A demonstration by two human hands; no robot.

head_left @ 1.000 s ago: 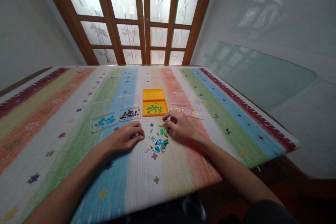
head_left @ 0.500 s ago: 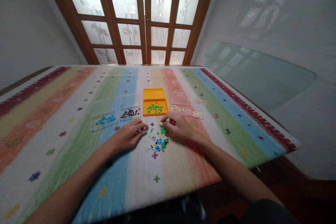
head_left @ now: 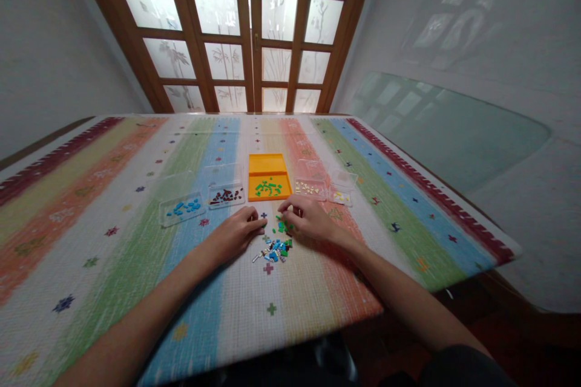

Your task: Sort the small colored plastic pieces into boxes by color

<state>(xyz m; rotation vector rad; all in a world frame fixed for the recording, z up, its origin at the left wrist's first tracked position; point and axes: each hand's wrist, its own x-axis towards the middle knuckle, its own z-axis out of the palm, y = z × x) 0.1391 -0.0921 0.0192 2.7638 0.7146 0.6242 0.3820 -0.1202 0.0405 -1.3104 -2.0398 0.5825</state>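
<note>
My left hand [head_left: 240, 231] rests on the cloth just left of the loose bricks. Its thumb and index finger come together at the tips, over a spot where small green bricks lay; whatever is between them is too small to make out. Opposite it, my right hand [head_left: 308, 217] curls its fingers beside a few green and blue bricks [head_left: 282, 227], partly covering them. What its fingertips hold, if anything, is hidden. Closer to me lies a mixed pile of small toy bricks [head_left: 275, 250] in blue, green, white and dark colours.
Beyond the hands stands an open orange case [head_left: 267, 163] with green bricks. Clear boxes flank it: blue bricks [head_left: 186, 207] and dark red bricks [head_left: 227, 195] on the left, cream bricks [head_left: 309, 187] and yellow-and-white pieces [head_left: 340, 196] on the right. A striped tablecloth [head_left: 190, 308] covers the table.
My left hand has moved right, toward my right hand, and its fingers now cover the small green bricks that lay between the hands. My right hand has barely moved.
</note>
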